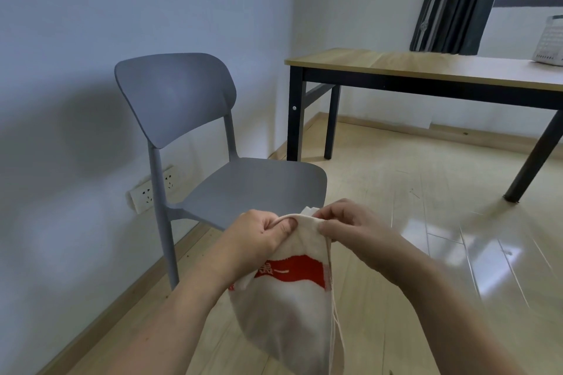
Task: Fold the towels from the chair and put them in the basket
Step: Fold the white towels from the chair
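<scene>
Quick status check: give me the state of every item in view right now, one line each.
White towel with red print: folded over, hanging, held at its top edge.
Left hand: fingers pinching the towel's top edge.
Right hand: fingers pinching the same edge.
Grey plastic chair: upright, seat bare.
White perforated basket: on the wooden table, contents hidden.

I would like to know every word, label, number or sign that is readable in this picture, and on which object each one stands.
No text can be read with certainty.
Towel: on its red band stand white characters, one like a horizontal stroke "一"; the other is too blurred to read.
White basket on the table: only a pattern of holes, no text.
Wall socket: no readable marking.
</scene>
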Demonstrator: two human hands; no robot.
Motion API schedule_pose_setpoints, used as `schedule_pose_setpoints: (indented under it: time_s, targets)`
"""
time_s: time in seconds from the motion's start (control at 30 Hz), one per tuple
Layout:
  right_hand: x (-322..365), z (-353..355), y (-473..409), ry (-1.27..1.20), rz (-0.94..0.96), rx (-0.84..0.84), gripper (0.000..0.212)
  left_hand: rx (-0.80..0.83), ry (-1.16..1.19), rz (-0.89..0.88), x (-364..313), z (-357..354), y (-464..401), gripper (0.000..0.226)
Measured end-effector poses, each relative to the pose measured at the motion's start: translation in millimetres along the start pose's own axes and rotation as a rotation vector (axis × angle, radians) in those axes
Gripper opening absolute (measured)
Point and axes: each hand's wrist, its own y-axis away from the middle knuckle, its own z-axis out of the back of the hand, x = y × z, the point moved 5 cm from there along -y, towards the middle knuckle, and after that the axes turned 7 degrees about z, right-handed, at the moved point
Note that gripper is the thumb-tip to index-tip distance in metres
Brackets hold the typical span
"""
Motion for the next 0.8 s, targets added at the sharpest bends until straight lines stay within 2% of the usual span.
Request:
schedule_pose_setpoints:
  time_s: [0.1, 0.2, 0.27, 0.4, 0.6, 0.7, 0.8]
  targets:
    - [-5.7, 1.0, -5.0, 0.195, 0.011, -0.054, 0.022, 0.007, 0.033, 0.023, 0.7, 1.0, 0.6, 0.047]
    - [-4.0, 0.5, -6.6, 0.286, 0.111, -0.097, 0.009, 0.041, -0.012, 0.028, 2.8, 0.7, 0.3, 0.034]
    - [-1.1, -1.1, -5.2, 0.322, 0.162, -0.062, 0.009, 0.058, -0.100, 0.007, 4.3, 0.9, 0.8, 0.023]
    - [4.4, -7.2, -1.0, 0.345, 0.161, 0.045, 0.014, -0.002, -0.223, -0.160, 9.5, 0.5, -1.1, 0.008]
    - [5.6, -2.9, 5.1, 0.381, 0.102, 0.130, 0.018, 0.147, -0.072, -0.184, 7.7, -12.5, -0.9, 0.014]
    - [5.7, 8.3, 7.1, 0.427, 0.106, 0.074, 0.018, 0.227, 0.015, -0.050, 5.8, -15.2, 3.8, 0.017]
    - [-0.1, 17.9, 8.0, 0.431, 0.088, 0.007, 0.013, 0.209, 0.003, -0.026, -0.7, -13.2, 7.2, 0.024]
